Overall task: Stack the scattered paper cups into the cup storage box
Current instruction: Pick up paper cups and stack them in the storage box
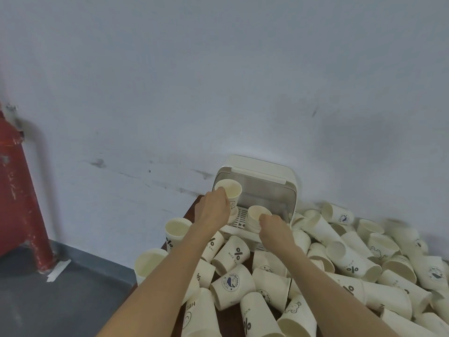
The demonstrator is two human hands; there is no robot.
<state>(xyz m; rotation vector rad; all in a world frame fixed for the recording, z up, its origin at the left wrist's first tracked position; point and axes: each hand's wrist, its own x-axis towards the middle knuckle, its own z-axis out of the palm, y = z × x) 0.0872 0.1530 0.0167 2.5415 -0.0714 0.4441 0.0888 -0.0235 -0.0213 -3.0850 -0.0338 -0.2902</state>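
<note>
A white cup storage box (272,183) stands open against the wall at the back of the table, lid raised. My left hand (213,207) grips the side of an upright stack of cups (230,190) standing at the box's left side. My right hand (272,226) pinches the rim of a shorter stack of cups (255,215) on the box's slotted tray. Several loose paper cups (233,254) with dark prints lie scattered across the table in front and to the right.
The dark table (194,203) ends at its left edge just beside the box, with grey floor (48,300) below. A red pipe (19,190) runs down the wall at far left. Two upright cups (177,229) stand near the table's left edge.
</note>
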